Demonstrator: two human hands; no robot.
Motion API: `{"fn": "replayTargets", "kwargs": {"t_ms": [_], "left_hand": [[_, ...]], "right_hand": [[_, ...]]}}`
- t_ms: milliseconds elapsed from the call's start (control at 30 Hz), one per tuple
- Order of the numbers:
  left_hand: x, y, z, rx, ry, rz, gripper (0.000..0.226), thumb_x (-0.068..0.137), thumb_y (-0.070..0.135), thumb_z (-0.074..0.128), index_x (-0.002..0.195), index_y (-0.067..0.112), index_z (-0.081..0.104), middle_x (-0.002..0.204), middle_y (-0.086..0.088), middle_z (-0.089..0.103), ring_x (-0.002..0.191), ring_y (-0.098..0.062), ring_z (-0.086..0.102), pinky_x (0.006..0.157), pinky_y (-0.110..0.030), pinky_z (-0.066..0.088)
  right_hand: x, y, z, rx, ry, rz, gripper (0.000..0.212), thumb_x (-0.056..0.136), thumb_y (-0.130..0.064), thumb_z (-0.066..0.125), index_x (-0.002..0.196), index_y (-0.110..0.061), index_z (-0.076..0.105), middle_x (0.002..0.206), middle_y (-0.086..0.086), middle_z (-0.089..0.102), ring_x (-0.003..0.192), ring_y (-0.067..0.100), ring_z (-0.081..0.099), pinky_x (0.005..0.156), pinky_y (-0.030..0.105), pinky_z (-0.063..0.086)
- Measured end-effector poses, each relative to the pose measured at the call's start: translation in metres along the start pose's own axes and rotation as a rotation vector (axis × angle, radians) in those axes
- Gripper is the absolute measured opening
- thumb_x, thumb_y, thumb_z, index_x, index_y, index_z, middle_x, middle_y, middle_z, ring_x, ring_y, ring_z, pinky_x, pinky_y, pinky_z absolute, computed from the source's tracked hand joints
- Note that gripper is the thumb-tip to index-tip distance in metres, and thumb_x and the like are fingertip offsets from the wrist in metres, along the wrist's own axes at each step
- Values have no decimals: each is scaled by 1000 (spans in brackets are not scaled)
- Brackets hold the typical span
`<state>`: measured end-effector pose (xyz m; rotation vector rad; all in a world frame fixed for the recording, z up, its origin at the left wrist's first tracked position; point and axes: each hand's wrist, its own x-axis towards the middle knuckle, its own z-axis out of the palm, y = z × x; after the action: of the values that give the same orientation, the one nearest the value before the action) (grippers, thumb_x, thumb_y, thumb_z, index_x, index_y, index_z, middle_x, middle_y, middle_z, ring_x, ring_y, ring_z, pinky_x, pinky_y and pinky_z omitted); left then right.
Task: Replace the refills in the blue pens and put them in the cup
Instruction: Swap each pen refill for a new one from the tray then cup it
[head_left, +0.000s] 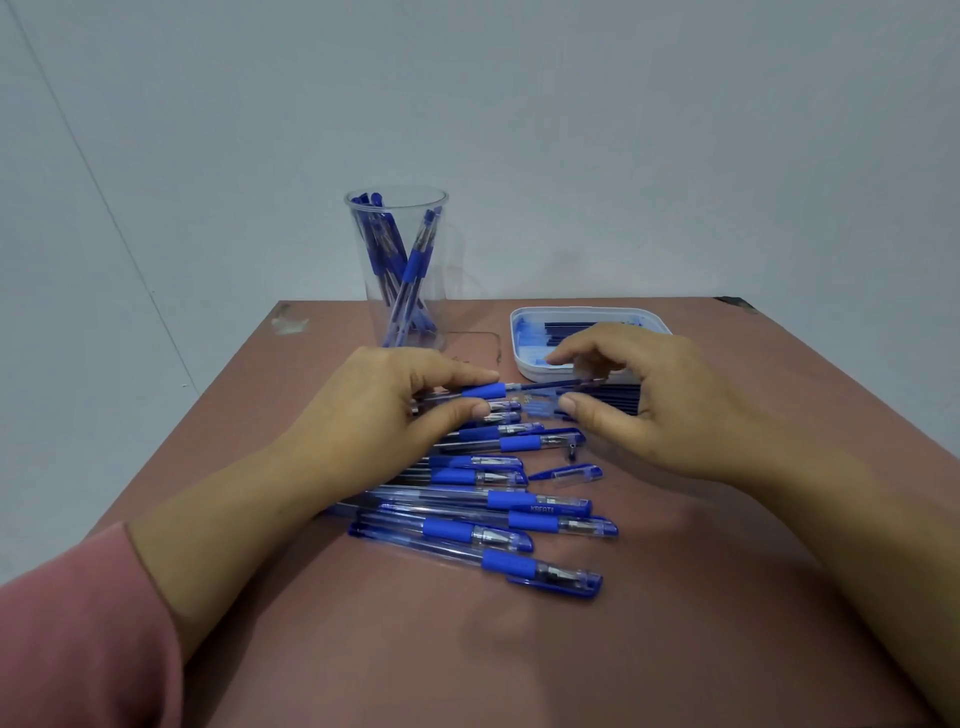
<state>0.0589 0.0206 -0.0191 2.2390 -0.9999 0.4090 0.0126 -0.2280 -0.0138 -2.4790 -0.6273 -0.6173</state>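
- Table: one, brown, everything sat on it.
- Cup: one, clear, upright, far side, left of centre, beyond my left hand. At least four pens stood in it; exact count unclear.
- Tray: one, white, far right, just behind my right hand. Refills lay in it, too packed to count.
- Row: about ten more pens lay on the table between my forearms, long axes left-right, caps to the right. Overlaps blocked an exact count.
- Left hand: gripped one pen, thumb and forefinger at its blue grip, just over the far end of the row.
- Right hand: fingers curled over the refill; couldn't tell whether they actually pinched it.
- Refill: one, sticking out of the pen's right end, in line with the barrel, pointing into the right hand.
- Key relation: the axis ran straight across me, so I judged the next move to be a sideways slide by the right hand, the nearer one. The left was nearer the cup.
- Cap: one loose, just right of the row.
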Motion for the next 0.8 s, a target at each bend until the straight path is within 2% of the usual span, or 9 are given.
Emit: {"fn": "replayTargets", "kwargs": {"t_ms": [133,267,333,433,500,633,800], "left_hand": [[-1,2,1,-7,4,10,35,80,47,63,112,35,71,77,41,55,79,20,56,69,1,37],[-2,3,0,-2,-11,33,36,81,49,61,112,35,71,84,38,59,84,17,58,72,-1,40],[-2,3,0,-10,-8,33,36,81,49,60,113,35,71,87,38,59,87,17,59,74,-1,41],[-2,3,0,-16,0,30,36,81,49,60,113,36,70,87,39,59,88,16,59,75,-1,41],[-2,3,1,-12,-3,33,37,81,50,60,113,36,71,87,39,59,88,15,59,75,-2,42],[-3,3,3,-30,-14,30,39,80,55,56,113,38,70,90,36,63,88,12,62,76,-6,46],[-3,3,3,-33,-26,26,38,81,54,58,113,37,71,97,27,69,88,10,63,77,-8,48]], "right_hand": [[1,-1,2,36,13,29,11,83,-29,60,93,-26,63,84,-17,61,82,7,59,74,29,49],[2,-6,6,51,-16,-15,19,86,-30,60,103,-27,68,87,-20,60,85,4,59,75,16,47],[1,-7,3,74,-1,1,23,86,-29,62,108,-28,64,88,-17,61,87,7,60,77,16,47],[1,-6,1,98,19,28,13,86,-21,66,96,-27,61,84,-14,61,84,8,59,76,22,49],[2,-7,4,93,-2,20,12,87,-17,67,90,-28,63,82,-17,60,82,7,59,73,20,48],[2,-8,5,93,-22,-1,11,89,-20,65,97,-27,67,85,-21,59,85,3,59,74,11,43],[1,-7,3,71,-77,-18,20,89,-26,57,105,-34,67,93,-18,59,92,5,58,80,18,45]]}}
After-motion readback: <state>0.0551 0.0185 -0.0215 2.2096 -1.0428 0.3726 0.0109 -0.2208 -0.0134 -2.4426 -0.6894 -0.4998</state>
